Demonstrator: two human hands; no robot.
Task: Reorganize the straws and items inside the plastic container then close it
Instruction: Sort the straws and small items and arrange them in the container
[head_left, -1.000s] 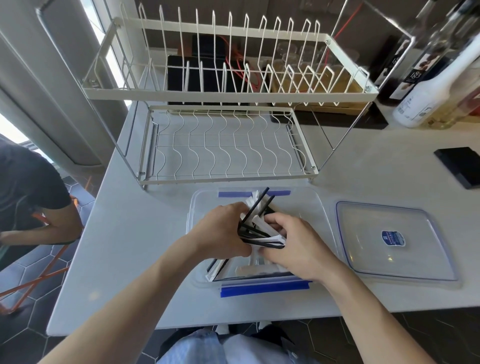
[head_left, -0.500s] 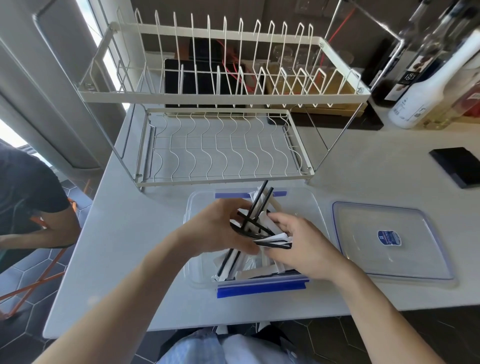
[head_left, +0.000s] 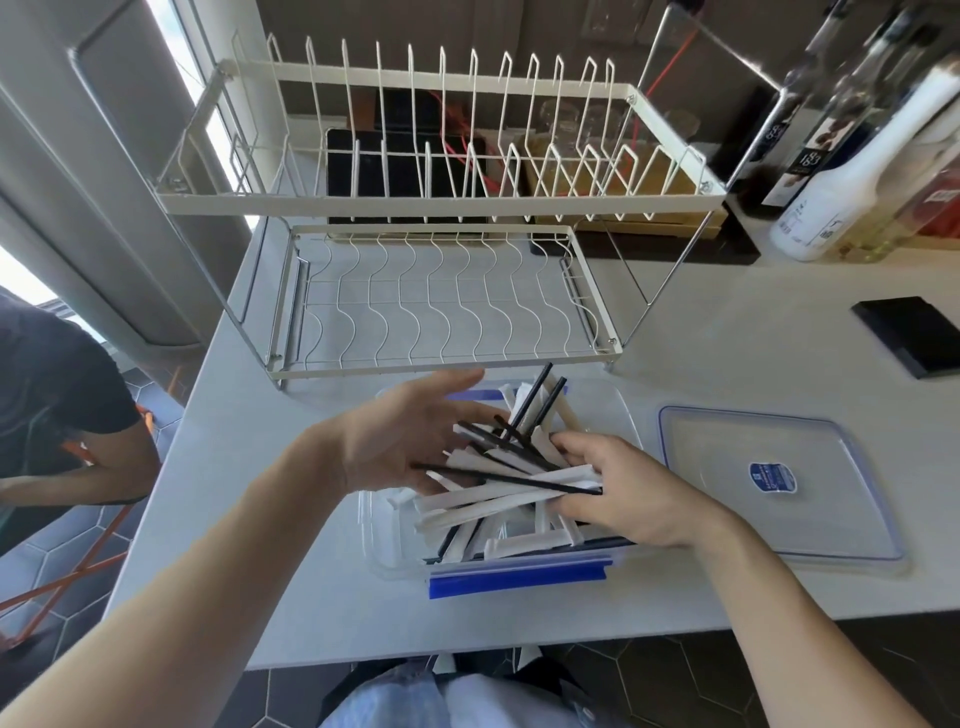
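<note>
A clear plastic container (head_left: 387, 545) with blue clips sits at the table's near edge. It holds a jumble of straws (head_left: 498, 499), black ones and white paper-wrapped ones, several sticking up over its far rim. My left hand (head_left: 410, 441) hovers flat and open, palm up, over the container's left side with straws lying across its fingers. My right hand (head_left: 623, 493) rests on the pile's right side, fingers pinching several straws. The container's clear lid (head_left: 831, 499) lies flat on the table just right of it.
A white two-tier wire dish rack (head_left: 436, 291) stands right behind the container. Bottles (head_left: 841, 192) stand at the back right and a black flat object (head_left: 909, 332) lies on the right. Another person (head_left: 57, 415) sits at the left, below the table's edge.
My left hand let go of the bundle and opened out flat, palm up. The straws spilled apart across the container. My right hand stayed on the pile's right side.
</note>
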